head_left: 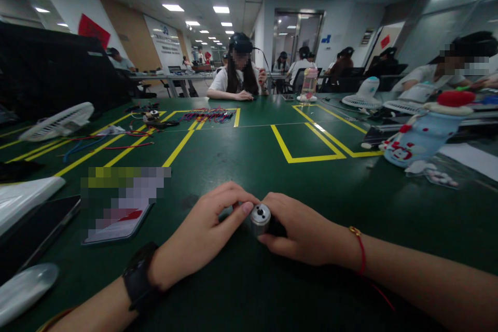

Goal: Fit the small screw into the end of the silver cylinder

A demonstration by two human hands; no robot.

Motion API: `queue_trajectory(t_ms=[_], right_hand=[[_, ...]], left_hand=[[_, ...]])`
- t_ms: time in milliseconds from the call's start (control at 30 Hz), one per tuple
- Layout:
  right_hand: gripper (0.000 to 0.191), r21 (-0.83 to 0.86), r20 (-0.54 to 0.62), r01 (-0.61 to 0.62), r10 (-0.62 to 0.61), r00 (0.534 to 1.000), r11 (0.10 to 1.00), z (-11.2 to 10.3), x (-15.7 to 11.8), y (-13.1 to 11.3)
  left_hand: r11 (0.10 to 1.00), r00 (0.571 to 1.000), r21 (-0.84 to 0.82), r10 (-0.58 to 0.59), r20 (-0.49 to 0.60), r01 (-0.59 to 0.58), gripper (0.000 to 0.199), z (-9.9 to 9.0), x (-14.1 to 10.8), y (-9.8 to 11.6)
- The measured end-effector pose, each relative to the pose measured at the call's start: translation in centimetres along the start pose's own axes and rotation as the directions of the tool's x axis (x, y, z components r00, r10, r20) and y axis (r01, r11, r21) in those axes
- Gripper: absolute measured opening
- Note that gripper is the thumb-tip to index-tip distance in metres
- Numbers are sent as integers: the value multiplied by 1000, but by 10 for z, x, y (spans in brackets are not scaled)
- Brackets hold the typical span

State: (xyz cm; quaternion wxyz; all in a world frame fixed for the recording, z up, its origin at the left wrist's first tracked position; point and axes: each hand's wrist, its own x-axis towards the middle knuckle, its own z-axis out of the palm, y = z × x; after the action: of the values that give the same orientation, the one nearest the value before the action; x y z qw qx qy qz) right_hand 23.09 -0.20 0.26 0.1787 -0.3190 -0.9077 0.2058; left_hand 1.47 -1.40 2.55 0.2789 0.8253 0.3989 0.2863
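Observation:
A small electric motor (pixel 260 220), a silver metal cylinder with dark holes in its round end face, stands upright on the green table in front of me. My right hand (pixel 301 225) wraps it from the right, thumb at the near side and fingers behind it. From the left, my left hand (pixel 218 223) has thumb and index fingertip closed together against the motor's upper rim. The undersides of my fingers and the motor's far side are hidden. A black watch is on my left wrist, a red cord on my right.
Phones (pixel 120 212) and a computer mouse (pixel 29 285) lie to the left. Further back are tangled wires (pixel 212 115) and a white fan (pixel 58 120). A blue bottle (pixel 424 135) stands on the right, near more fans (pixel 363 94). Another person (pixel 241 75) sits across the table.

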Motion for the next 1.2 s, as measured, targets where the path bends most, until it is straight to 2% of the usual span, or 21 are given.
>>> queue_trajectory(t_ms=[100,200,367,500,667,733,1000,1200], right_hand=[[25,22,11,-4,3,1000,1000,-1,0,-1],[26,37,17,-7,6,1000,999,-1,0,-1],[26,34,18,-16,15,1000,999,-2,-1,-1],[26,31,23,-14,13,1000,999,-2,0,-1],[23,26,8,1,-1,1000,1000,-1,0,0],[22,16,-1,14,-14,1000,1000,-1,0,0],[22,5,2,2,-2,1000,1000,0,0,1],[21,14,-2,2,-2,1000,1000,-1,0,0]], left_hand=[[998,995,39,-51,84,48,17,-6,-4,-6],[991,978,101,-101,184,83,22,-10,-6,-14],[992,972,123,-63,228,35,9,-8,-5,-20],[995,985,89,-51,165,37,6,-10,-2,-19],[1000,999,28,4,-36,-3,14,-12,0,-11],[999,996,33,34,-77,-32,17,-9,0,-5],[988,995,131,84,-47,-77,23,-1,2,4],[995,998,72,66,10,-67,24,-1,0,7]])
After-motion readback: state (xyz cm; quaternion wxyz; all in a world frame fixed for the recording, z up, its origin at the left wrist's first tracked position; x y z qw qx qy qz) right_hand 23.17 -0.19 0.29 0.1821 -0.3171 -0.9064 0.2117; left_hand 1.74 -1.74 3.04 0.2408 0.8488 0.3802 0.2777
